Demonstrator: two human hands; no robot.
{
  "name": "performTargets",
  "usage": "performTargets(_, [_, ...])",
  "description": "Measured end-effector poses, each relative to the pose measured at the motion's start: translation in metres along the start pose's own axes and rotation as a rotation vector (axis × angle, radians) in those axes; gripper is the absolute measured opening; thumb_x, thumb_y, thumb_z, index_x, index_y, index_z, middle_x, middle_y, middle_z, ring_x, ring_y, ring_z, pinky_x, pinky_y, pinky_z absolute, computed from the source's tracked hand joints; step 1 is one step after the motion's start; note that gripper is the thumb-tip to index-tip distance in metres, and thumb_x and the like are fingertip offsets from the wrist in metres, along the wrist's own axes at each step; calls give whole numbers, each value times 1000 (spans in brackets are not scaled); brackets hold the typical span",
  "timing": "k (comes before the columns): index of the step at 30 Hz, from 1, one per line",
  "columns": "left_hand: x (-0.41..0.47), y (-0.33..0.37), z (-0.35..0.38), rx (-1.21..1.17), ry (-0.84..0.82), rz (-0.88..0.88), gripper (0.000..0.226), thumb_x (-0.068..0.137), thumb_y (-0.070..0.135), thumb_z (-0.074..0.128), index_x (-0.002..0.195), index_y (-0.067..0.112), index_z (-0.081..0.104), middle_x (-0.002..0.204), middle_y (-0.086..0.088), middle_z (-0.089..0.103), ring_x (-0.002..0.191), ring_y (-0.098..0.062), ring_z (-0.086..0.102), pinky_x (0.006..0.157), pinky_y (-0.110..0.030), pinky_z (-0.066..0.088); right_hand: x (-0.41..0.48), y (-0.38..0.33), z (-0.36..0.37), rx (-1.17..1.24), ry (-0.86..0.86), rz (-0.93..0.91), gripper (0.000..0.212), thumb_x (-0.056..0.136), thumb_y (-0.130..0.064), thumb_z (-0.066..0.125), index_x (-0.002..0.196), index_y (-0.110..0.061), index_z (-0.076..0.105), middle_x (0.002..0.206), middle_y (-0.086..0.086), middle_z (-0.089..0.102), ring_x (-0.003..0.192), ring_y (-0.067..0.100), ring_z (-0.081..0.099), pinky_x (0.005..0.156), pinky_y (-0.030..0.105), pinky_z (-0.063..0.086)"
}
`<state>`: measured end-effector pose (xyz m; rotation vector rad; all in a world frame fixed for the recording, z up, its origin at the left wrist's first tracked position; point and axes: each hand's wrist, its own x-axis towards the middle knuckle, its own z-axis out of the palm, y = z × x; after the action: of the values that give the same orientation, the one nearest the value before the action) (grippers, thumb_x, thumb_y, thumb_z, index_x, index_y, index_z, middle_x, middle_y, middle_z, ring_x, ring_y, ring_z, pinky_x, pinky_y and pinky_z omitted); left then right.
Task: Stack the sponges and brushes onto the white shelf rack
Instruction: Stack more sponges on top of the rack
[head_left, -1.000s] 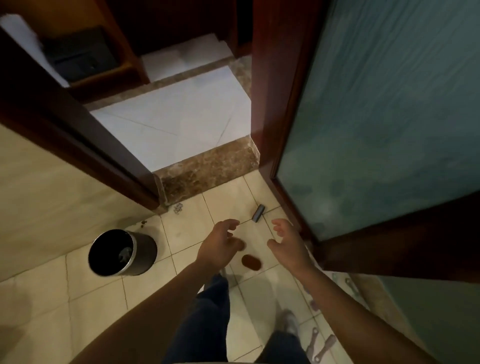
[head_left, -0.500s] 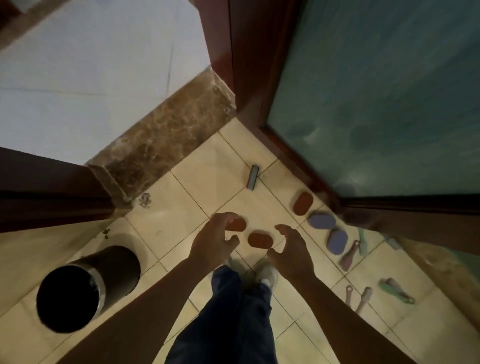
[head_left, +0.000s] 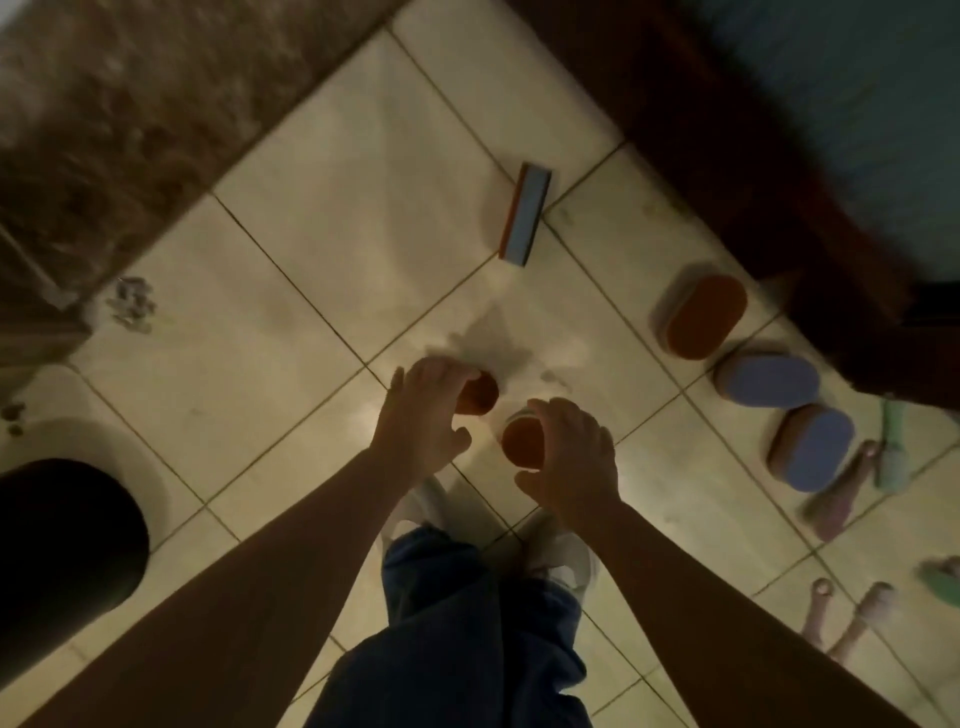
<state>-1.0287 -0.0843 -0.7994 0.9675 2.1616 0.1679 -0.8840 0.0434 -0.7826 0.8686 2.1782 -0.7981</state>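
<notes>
Pairing hands, likely so we lift two at once | left hand (head_left: 421, 415) over far orange sponge (head_left: 480, 397) | right hand (head_left: 571, 452) over near orange sponge (head_left: 522, 441) | either grip: cannot tell.

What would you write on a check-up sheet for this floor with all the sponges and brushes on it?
Surface: pale tiled floor, dimly lit.
Job's things: near orange sponge and far orange sponge below the hands; rectangular sponge on its edge; orange oval sponge, blue oval sponge and blue-topped sponge in a row by the door; pink brush and green brush lying at the right, more beyond. Shelf rack: not seen.
Clutter: black bin; small debris.
Hands: left hand and right hand each curve over an orange sponge; grip cannot be told.
Cables: nothing seen.
Surroundings: brown marble threshold; frosted-glass door.
</notes>
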Motion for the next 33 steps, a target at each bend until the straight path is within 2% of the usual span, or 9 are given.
performTargets(2, [12,-11,22,71,-6,-14,83,71,32,75,142,29,32,152,0,29,146,-32,14,116,-56,9,15,8,22,-58,-19,-4,88,75,-37,75,146,-31,25,154,-1,24,144,25,20,117,55,20])
performTargets(5, [25,-23,44,149,-2,5,92,70,32,76,146,28,25,157,-3,21,148,-31,4,114,-59,3,27,18,43,-98,-8,-31,94,74,-28,76,148,-29,19,154,3,21,143,29,19,117,56,18])
performTargets(11, [27,-24,55,141,170,53,73,74,25,77,139,18,44,143,-9,43,140,-31,29,119,-52,14,32,31,53,-99,83,2,84,72,-26,77,142,-20,31,144,6,35,129,27,37,103,42,42])
performTargets(15, [14,-8,39,-26,141,-46,70,71,36,76,134,23,47,131,-4,51,123,-25,46,114,-48,27,20,22,35,77,66,98,82,69,-36,75,138,-23,32,135,2,41,112,23,48,84,38,51])
performTargets(17, [1,8,22,-173,130,-153,70,70,40,76,131,26,46,124,-3,49,105,-24,54,95,-42,46,6,14,18,229,35,179,82,69,-40,75,137,-25,30,126,0,49,105,23,56,83,40,52])
performTargets(20, [-26,37,-12,-349,120,-298,69,70,44,77,128,29,44,119,1,44,92,-23,59,76,-34,50,-27,-1,-20,425,27,287,71,70,-44,73,126,-25,35,109,2,60,97,28,63,85,45,53])
performTargets(23, [-59,69,-53,-410,150,-368,65,69,49,75,123,31,44,112,5,41,89,-22,58,73,-35,51,-76,-18,-65,545,78,334,71,69,-49,73,125,-24,38,109,3,59,98,28,61,85,45,53])
performTargets(29, [-125,146,-151,-438,160,-317,66,65,74,65,114,34,46,105,6,55,83,-12,61,72,-35,56,-177,-46,-170,681,192,360,80,69,-47,78,132,-21,37,118,6,51,104,28,58,89,46,52])
performTargets(33, [-172,198,-222,-441,158,-216,64,66,67,69,116,39,42,94,21,55,82,-4,59,69,-22,48,-248,-61,-233,764,269,357,82,66,-46,80,133,-21,38,123,4,52,108,25,57,92,47,51])
